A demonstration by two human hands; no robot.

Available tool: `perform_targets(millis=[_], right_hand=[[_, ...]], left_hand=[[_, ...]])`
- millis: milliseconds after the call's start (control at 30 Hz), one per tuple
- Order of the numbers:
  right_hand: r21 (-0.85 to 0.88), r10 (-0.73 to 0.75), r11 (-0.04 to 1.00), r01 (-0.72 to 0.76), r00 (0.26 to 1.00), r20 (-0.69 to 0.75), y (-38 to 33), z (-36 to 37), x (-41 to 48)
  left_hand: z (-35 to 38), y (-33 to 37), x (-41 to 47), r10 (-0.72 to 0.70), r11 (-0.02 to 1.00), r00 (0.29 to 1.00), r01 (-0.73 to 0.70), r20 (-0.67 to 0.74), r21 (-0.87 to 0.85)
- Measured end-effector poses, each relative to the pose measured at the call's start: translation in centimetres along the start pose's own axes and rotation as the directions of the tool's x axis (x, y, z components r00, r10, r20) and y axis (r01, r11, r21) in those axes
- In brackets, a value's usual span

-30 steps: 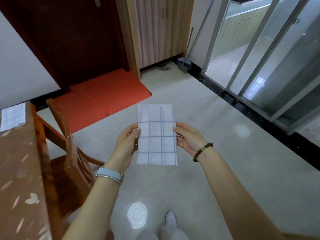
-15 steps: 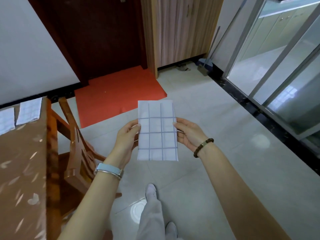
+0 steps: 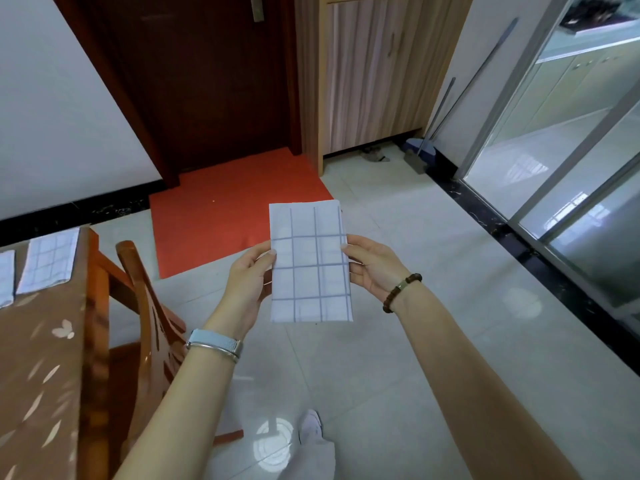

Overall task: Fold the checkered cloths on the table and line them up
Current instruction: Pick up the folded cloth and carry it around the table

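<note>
Pinching the cloth (image 3: 311,265), a flat white rectangle with thin blue checks: left grip (image 3: 249,282) and right grip (image 3: 374,268) hold its long edges, upright over glossy floor (image 3: 415,358), right of the worktop (image 3: 41,358).

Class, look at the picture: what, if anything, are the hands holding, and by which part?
A folded checkered cloth: the left hand pinches its left long edge, the right hand its right long edge, both about midway up.
</note>
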State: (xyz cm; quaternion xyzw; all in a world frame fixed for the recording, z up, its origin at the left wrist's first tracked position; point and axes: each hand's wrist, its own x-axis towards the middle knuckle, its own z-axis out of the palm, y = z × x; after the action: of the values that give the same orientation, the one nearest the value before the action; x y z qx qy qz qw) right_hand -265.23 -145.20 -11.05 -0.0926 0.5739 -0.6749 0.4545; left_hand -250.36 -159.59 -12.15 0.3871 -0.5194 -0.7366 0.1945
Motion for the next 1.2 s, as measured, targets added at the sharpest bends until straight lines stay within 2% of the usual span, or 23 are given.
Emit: perform_targets(millis=[500, 1200], right_hand=[[-0.061, 0.099, 0.994, -0.090, 0.982, 0.159, -1.3, 8.6, 12.8], [-0.202, 0.208, 0.969, -0.141, 0.907, 0.367, -7.9, 16.5, 34.0]], left_hand=[[-8.2, 4.4, 8.8, 0.004, 1.000, 0.985, -0.008, -0.173, -0.019], [-11.3, 11.2, 24.0, 0.021, 0.991, 0.894, -0.077, -0.448, -0.108]])
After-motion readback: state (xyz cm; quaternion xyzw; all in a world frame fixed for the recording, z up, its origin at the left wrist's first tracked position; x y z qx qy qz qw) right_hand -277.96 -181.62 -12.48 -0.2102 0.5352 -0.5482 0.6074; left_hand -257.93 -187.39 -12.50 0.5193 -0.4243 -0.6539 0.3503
